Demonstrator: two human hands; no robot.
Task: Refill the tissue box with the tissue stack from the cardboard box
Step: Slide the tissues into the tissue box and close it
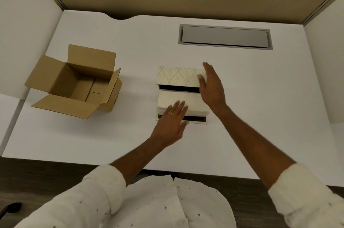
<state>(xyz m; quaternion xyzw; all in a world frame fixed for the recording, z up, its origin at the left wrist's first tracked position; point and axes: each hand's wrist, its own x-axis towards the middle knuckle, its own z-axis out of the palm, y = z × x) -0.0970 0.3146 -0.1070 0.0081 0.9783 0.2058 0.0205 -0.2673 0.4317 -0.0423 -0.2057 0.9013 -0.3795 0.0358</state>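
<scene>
Our tissue stack (178, 100) lies in the open tissue box (181, 95) mid-bench (130, 140); the cardboard box (74, 82) looks empty. Both hands are flat and holding nothing: left hand (172, 121) on the stack, right hand (212, 88) beside the patterned lid (178, 76). Soft, light tissues (easily splayed): we'd grip the long sides.

Light reads warm and fairly dim from my end; a yellowish cast sits over the whole white desk (260, 97). Source looks overhead: soft, short shadows fall just beside the cardboard box (74, 80) on its right and under the tissue box (181, 95). No hard glare anywhere; the grey desk hatch (225, 36) shows only a faint sheen. Left hand (172, 122) and right hand (212, 88) are smeared at the fingertips with motion blur. Wide-angle bending curves the desk edges and partition lines toward the corners. Bottom of frame goes soft; the sleeves (104, 190) lose detail, slightly overexposed.
</scene>
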